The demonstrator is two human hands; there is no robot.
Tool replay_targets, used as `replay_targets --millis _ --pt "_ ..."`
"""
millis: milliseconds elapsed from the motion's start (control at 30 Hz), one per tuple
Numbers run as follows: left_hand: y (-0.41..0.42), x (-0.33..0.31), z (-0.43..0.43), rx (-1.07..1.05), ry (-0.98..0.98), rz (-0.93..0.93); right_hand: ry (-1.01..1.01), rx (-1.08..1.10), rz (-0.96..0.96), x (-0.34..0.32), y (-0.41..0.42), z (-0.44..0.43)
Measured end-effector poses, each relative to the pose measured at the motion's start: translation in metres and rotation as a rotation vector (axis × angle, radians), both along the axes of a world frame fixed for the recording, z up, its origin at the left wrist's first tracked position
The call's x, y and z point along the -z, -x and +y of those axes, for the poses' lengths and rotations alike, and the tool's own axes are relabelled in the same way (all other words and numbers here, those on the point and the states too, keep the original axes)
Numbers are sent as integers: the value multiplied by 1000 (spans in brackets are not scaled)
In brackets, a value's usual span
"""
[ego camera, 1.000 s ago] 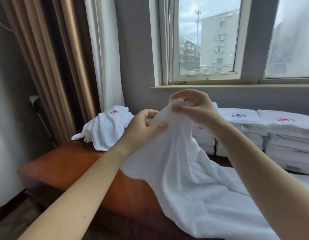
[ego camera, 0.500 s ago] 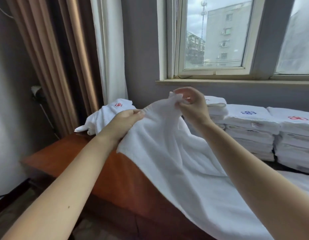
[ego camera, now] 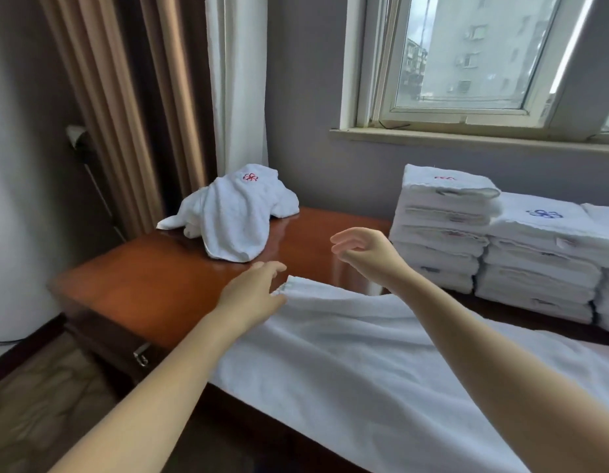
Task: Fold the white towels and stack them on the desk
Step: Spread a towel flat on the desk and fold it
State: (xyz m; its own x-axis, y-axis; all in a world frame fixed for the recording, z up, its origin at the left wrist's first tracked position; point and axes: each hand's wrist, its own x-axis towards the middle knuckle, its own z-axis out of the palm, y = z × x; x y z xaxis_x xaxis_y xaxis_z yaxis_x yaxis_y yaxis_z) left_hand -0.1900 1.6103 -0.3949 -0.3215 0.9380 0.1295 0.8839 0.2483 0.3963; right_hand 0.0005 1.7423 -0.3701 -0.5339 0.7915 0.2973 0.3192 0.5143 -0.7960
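Step in hand: laying out one white towel (ego camera: pixel 381 363) for its first fold. It lies spread flat across the near edge of the desk (ego camera: pixel 153 285), its far corner on the desktop.

Left hand (ego camera: pixel 251 295): fingers nearly straight, touching that corner. I cannot tell whether the thumb pins it.
Right hand (ego camera: pixel 367 252): loosely curled, holding nothing, hovering above the middle of the desk.

My judgement: neither hand has a firm hold. The next move calls for pinching two corners and bringing one edge over onto the other, squared.

Around:
- crumpled towel (ego camera: pixel 234 216) with a red mark, at the desk's far left, unfolded
- stacks of folded towels (ego camera: pixel 442 233) at the desk's right end, against the wall
- curtains (ego camera: pixel 132 97) behind the desk's left end

Obstacle: the stacks take up the right end, so little bare desk is left for folding
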Motion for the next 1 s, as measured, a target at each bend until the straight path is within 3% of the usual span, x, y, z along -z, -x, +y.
replay_targets --millis 167,467,667,800,900,1000 --pt "-44 14 29 318 1 49 -77 123 -202 12 -54 0" --pt "-90 35 69 387 -27 -5 -8 342 -568 46 -134 -12" --pt "-92 25 92 261 -179 -101 -95 498 -417 53 -155 -11" --pt "-95 27 107 222 -300 76 -154 560 -364 49 -159 -3" --pt "-98 41 111 236 -324 221 -194 528 -462 56 -161 -1" --pt "-95 60 114 283 -229 289 -154 465 -618 64 -163 0"
